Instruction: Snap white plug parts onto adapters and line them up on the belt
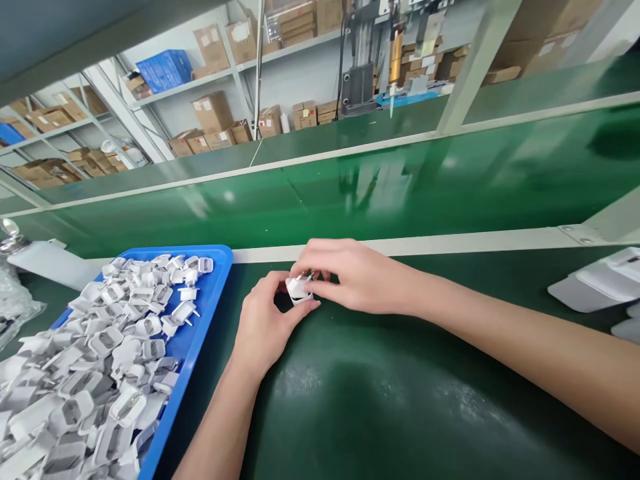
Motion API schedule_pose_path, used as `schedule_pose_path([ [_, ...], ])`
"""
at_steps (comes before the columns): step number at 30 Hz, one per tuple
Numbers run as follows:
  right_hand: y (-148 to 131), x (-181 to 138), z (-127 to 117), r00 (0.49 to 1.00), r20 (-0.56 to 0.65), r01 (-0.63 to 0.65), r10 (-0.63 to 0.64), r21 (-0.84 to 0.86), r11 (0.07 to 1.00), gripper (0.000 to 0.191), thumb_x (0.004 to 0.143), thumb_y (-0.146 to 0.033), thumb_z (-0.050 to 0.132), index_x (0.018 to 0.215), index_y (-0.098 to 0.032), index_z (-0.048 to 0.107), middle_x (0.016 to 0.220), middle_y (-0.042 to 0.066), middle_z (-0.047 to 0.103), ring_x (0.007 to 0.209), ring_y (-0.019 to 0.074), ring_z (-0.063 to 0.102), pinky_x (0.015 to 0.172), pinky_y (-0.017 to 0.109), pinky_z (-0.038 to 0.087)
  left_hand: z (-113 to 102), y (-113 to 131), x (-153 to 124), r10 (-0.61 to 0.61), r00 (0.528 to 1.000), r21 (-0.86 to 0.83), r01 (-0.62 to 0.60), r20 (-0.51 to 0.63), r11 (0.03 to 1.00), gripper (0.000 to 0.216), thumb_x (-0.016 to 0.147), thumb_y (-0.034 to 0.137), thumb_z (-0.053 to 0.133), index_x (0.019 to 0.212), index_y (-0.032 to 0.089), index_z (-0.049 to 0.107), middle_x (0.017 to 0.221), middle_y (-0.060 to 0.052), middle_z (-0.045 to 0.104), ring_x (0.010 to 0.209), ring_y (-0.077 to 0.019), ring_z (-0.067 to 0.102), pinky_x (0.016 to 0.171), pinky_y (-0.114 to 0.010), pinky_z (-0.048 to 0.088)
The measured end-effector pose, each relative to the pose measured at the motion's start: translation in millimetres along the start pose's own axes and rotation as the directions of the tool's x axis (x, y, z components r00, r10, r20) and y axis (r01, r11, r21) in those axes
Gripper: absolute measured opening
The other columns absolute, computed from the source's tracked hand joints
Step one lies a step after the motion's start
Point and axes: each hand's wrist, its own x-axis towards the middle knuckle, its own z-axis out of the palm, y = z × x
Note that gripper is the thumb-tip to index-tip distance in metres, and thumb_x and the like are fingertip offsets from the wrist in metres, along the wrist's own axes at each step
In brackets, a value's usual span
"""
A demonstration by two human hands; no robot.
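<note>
A small white plug adapter [299, 288] with metal pins pointing up is held between both hands over the green tabletop. My left hand [263, 320] grips its lower body between thumb and fingers. From the right, my right hand [345, 275] pinches the upper part near the pins, its fingertips partly hiding them. Left of my hands lies a blue tray [203, 353] heaped with many loose white plug pieces [130, 347], several showing metal pins.
A white pump bottle [53, 261] and clear plastic bag [17, 300] lie beyond the tray at left. White casings [605, 280] stand at the right edge. Behind the green conveyor belt [300, 200] are a machine [363, 67] and shelves with cardboard boxes [213, 113].
</note>
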Motion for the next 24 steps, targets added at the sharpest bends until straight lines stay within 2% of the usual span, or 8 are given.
schedule_pose_path([
  [2,-2,-1,3,0.996,0.07,0.056,-0.052,-0.062,0.997,0.022,0.097,-0.014,0.055,0.114,-0.018,0.068,0.104,0.006,0.063,0.095,0.0194,0.061,0.083,0.032,0.047,0,0,0,0.016,1.0,0.015,-0.016,0.005,1.0,0.027,0.083,0.035,0.081,0.1,0.023,0.063,0.094,0.006,0.067,0.087,-0.0152,0.06,0.077,-0.026,0.042],
  [4,-1,-2,7,0.995,0.08,0.059,-0.055,-0.048,0.997,0.019,0.1,-0.015,0.054,0.113,-0.017,0.067,0.104,0.006,0.061,0.096,0.0187,0.059,0.084,0.031,0.047,0,-1,-1,0.025,1.0,0.02,-0.025,0.004,0.999,0.025,0.084,0.034,0.08,0.098,0.022,0.063,0.093,0.006,0.067,0.086,-0.0153,0.06,0.076,-0.027,0.041],
  [10,3,-2,7,0.998,0.035,-0.04,0.042,-0.054,0.998,0.006,0.097,-0.015,0.06,0.099,-0.016,0.066,0.096,0.003,0.062,0.08,0.0153,0.057,0.071,0.028,0.043,1,-1,-2,0.04,0.999,0.008,-0.04,0.011,0.999,0.032,0.08,0.031,0.084,0.105,0.024,0.065,0.098,0.006,0.069,0.091,-0.0158,0.061,0.081,-0.027,0.043],
  [16,4,-5,7,0.998,0.051,0.044,-0.039,-0.097,0.994,0.011,0.099,-0.015,0.059,0.102,-0.014,0.069,0.098,0.005,0.06,0.088,0.0172,0.059,0.076,0.029,0.045,2,3,-1,0.066,0.998,0.011,-0.066,0.003,0.998,0.029,0.08,0.028,0.084,0.1,0.023,0.064,0.096,0.006,0.068,0.089,-0.014,0.059,0.079,-0.025,0.041],
  [24,1,-3,14,1.0,-0.017,-0.025,0.023,-0.128,0.991,0.01,0.094,-0.008,0.064,0.095,-0.015,0.071,0.095,0.003,0.062,0.084,0.0157,0.06,0.076,0.028,0.044,2,3,-2,0.057,0.998,-0.013,-0.057,-0.014,0.998,0.028,0.078,0.029,0.086,0.095,0.022,0.064,0.091,0.007,0.067,0.083,-0.0112,0.058,0.074,-0.022,0.041],
])
